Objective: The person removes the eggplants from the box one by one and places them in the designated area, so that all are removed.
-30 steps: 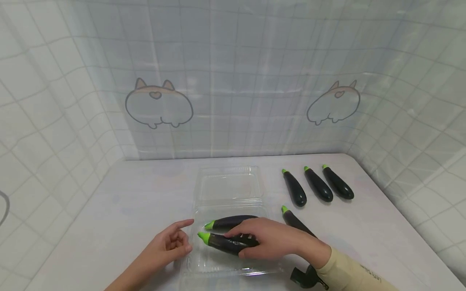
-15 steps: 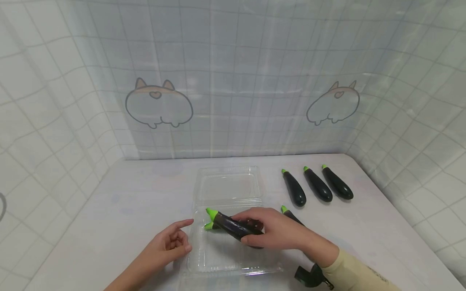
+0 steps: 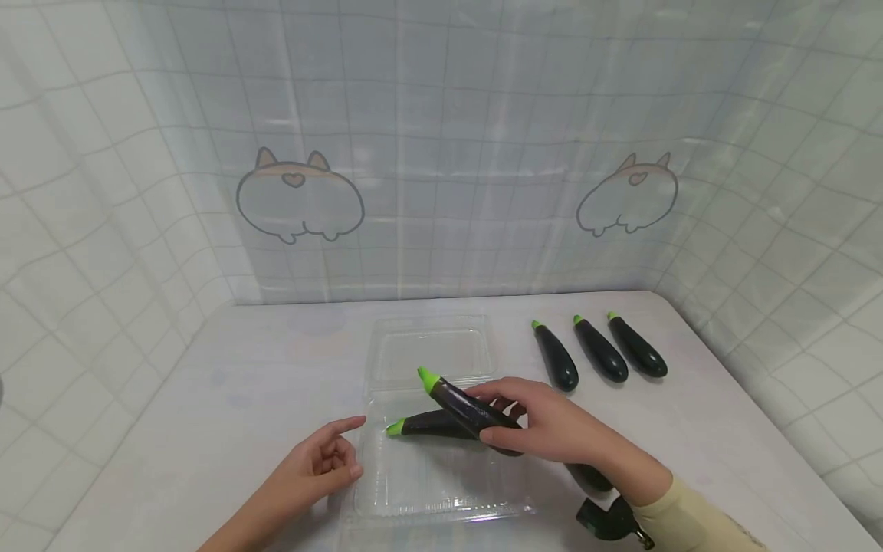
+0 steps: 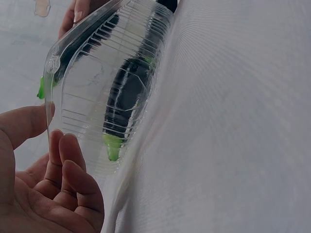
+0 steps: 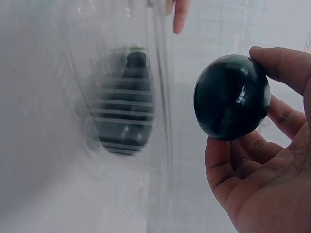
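My right hand (image 3: 545, 422) holds a dark eggplant (image 3: 465, 406) between thumb and fingers, tilted, its green stem end up and to the left. Its round end (image 5: 232, 97) faces the right wrist view. Below it, a second eggplant (image 3: 431, 424) lies in the clear plastic clamshell container (image 3: 393, 502), whose lid (image 3: 431, 349) is folded open toward the back. Beside the container's left edge is my left hand (image 3: 317, 464), index finger stretched out and other fingers loosely curled. In the left wrist view its fingertips (image 4: 43, 112) are at the rim.
Three eggplants lie in a row at the back right, the middle one (image 3: 602, 351) among them. Another eggplant (image 3: 589, 477) is partly hidden under my right forearm. A black device (image 3: 610, 521) sits at my right wrist. Grid-patterned curtains (image 3: 441, 192) surround the white table (image 3: 241, 368).
My right hand has lifted its eggplant from the container's near part, moving up and to the right, and tilted it stem-up. The left hand has stayed at the container's edge.
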Available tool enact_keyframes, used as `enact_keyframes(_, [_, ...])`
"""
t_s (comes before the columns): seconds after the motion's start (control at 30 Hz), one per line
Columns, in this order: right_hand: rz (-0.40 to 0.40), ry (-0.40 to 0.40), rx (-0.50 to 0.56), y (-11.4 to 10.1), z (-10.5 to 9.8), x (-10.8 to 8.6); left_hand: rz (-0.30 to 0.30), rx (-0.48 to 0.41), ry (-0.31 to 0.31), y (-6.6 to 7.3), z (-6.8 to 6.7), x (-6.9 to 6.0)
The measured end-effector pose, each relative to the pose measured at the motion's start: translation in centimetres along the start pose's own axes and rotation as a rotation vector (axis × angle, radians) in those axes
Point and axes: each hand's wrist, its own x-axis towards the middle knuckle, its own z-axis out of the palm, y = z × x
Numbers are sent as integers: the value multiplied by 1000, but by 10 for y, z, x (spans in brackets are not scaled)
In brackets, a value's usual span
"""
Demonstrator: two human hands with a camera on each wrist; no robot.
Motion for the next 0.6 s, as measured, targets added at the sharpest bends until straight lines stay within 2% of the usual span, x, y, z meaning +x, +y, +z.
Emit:
enact_keyframes(0.3, [114, 68, 25, 5, -17, -18, 9, 0, -3, 0, 0, -1])
enact_keyframes(0.6, [159, 172, -27, 20, -33, -39, -11, -4, 3, -1, 0, 0])
